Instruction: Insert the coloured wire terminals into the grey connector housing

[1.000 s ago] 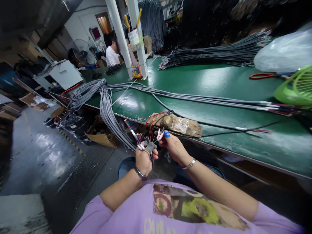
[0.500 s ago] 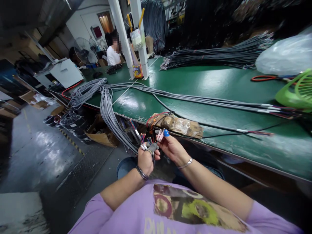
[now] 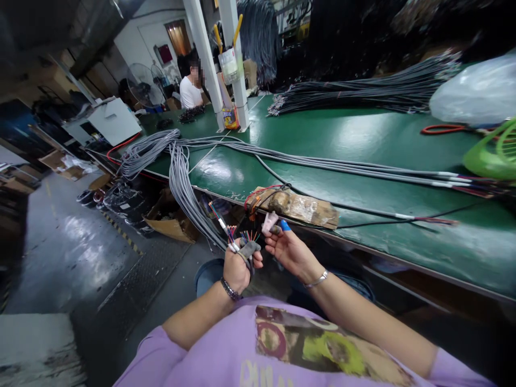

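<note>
My left hand (image 3: 237, 269) is closed around the ends of several grey cables (image 3: 192, 203), whose thin coloured wires (image 3: 250, 235) fan out above the fingers. Grey coverings wrap its thumb and a finger. To its right, my right hand (image 3: 288, 247) has its fingers bent, with blue tape and pale wrappings on the fingertips; whether it pinches anything small is too unclear to tell. A gap separates the two hands. Just beyond them, a taped wooden block (image 3: 318, 211) lies at the edge of the green table (image 3: 355, 134).
Long grey cables (image 3: 306, 158) stretch across the table. Farther back are a dark cable bundle (image 3: 355, 92), a plastic bag (image 3: 475, 91) and a green basket (image 3: 492, 153). A white post (image 3: 236, 80) rises from the table. A person (image 3: 191, 91) sits behind. Below is a cardboard box (image 3: 171, 223).
My right hand has moved away to the right from the coloured wires, widening the gap between the hands. My left hand keeps its hold and has shifted slightly left. The view has shifted slightly.
</note>
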`<state>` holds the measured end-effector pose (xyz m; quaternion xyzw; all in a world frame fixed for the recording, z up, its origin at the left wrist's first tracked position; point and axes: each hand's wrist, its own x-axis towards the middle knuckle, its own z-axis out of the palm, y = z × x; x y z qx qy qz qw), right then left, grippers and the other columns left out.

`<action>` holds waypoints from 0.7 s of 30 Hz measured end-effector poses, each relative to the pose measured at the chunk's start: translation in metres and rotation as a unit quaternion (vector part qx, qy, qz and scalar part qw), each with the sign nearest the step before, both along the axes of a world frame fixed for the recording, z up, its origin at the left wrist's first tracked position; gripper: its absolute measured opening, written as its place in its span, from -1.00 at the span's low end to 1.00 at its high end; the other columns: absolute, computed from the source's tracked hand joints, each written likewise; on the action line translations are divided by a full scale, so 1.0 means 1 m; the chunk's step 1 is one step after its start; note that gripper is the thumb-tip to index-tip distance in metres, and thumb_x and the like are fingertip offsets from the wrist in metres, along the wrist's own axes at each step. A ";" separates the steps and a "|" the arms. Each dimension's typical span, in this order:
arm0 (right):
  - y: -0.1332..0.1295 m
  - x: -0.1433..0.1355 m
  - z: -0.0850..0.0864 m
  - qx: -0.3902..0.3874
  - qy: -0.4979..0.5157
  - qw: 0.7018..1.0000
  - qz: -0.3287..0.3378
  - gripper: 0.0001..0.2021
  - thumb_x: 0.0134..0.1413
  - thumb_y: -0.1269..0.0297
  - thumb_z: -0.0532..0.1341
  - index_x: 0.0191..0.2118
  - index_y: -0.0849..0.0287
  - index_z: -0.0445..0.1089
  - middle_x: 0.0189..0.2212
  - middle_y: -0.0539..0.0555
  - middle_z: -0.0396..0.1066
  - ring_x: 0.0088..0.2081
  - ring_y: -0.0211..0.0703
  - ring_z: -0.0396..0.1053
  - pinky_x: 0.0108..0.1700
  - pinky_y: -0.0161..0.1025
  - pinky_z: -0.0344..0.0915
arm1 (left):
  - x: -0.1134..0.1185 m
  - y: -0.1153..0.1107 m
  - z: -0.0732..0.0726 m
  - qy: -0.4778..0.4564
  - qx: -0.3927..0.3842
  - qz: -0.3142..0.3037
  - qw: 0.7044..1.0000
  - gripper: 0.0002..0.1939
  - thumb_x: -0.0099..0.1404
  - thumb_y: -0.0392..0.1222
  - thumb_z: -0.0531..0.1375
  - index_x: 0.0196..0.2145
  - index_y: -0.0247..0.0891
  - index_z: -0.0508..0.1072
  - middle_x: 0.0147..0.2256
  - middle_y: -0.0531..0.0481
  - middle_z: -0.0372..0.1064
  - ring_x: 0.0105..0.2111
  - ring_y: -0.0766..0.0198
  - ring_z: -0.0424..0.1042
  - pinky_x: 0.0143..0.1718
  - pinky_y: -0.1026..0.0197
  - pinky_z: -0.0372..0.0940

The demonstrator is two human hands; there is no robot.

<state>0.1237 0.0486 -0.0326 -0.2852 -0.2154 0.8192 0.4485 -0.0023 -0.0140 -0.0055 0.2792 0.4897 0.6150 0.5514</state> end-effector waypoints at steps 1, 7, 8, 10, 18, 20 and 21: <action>-0.002 0.001 -0.002 -0.005 -0.005 1.000 0.003 -0.69 0.01 -0.04 0.23 -0.42 0.14 0.41 -0.42 0.04 0.43 -0.46 -0.28 0.34 -0.39 -0.33 0.32 | -0.001 0.000 -0.001 -0.004 -0.001 -0.001 1.000 -0.74 0.01 -0.07 0.31 -0.51 -0.33 0.40 -0.66 0.06 0.34 -0.71 0.43 0.27 -0.68 0.37 0.17; -0.031 0.018 0.009 0.142 -0.151 0.975 0.078 -0.68 -0.05 0.00 0.29 -0.42 0.21 0.45 -0.53 -0.01 0.36 -0.57 -0.36 0.15 -0.50 -0.37 0.15 | -0.008 -0.001 -0.006 -0.028 -0.002 -0.012 1.000 -0.69 -0.01 -0.01 0.32 -0.47 -0.35 0.44 -0.64 0.00 0.39 -0.65 0.33 0.37 -0.59 0.30 0.26; -0.038 0.024 0.019 0.197 -0.182 0.957 0.108 -0.67 -0.03 -0.01 0.28 -0.42 0.22 0.46 -0.55 0.00 0.35 -0.56 -0.35 0.15 -0.50 -0.36 0.13 | -0.009 0.000 -0.007 -0.033 -0.005 -0.013 0.999 -0.67 -0.01 0.00 0.32 -0.46 -0.35 0.45 -0.63 -0.01 0.40 -0.65 0.32 0.38 -0.58 0.29 0.27; -0.051 0.036 0.046 0.311 -0.218 0.906 0.187 -0.64 0.05 -0.02 0.21 -0.43 0.22 0.47 -0.54 0.03 0.37 -0.52 -0.31 0.20 -0.45 -0.34 0.16 | -0.011 0.001 -0.009 -0.046 -0.008 -0.013 0.999 -0.66 -0.02 0.00 0.32 -0.44 -0.37 0.45 -0.61 -0.04 0.42 -0.63 0.29 0.40 -0.55 0.27 0.28; -0.086 0.047 0.148 0.572 -0.128 0.660 0.471 -0.51 0.25 -0.02 -0.12 -0.16 0.15 0.47 -0.36 0.19 0.48 -0.24 -0.08 0.39 -0.13 -0.18 0.26 | -0.012 0.005 -0.012 -0.057 -0.006 0.012 0.998 -0.63 -0.02 0.00 0.30 -0.39 -0.39 0.46 -0.53 -0.10 0.47 -0.56 0.23 0.46 -0.49 0.22 0.33; -0.091 0.046 0.150 0.583 -0.153 0.645 0.469 -0.52 0.27 0.00 -0.14 -0.12 0.13 0.44 -0.31 0.20 0.47 -0.19 -0.07 0.38 -0.10 -0.16 0.27 | -0.013 0.005 -0.013 -0.058 -0.009 0.014 0.998 -0.63 -0.02 0.01 0.30 -0.39 -0.39 0.46 -0.53 -0.10 0.46 -0.57 0.24 0.46 -0.50 0.23 0.32; -0.094 0.047 0.148 0.585 -0.163 0.647 0.461 -0.54 0.27 0.02 -0.12 -0.12 0.12 0.44 -0.29 0.19 0.46 -0.17 -0.07 0.37 -0.09 -0.16 0.27 | -0.013 0.004 -0.014 -0.058 -0.010 0.015 0.998 -0.63 -0.02 0.01 0.30 -0.39 -0.39 0.46 -0.53 -0.10 0.46 -0.57 0.24 0.46 -0.50 0.23 0.32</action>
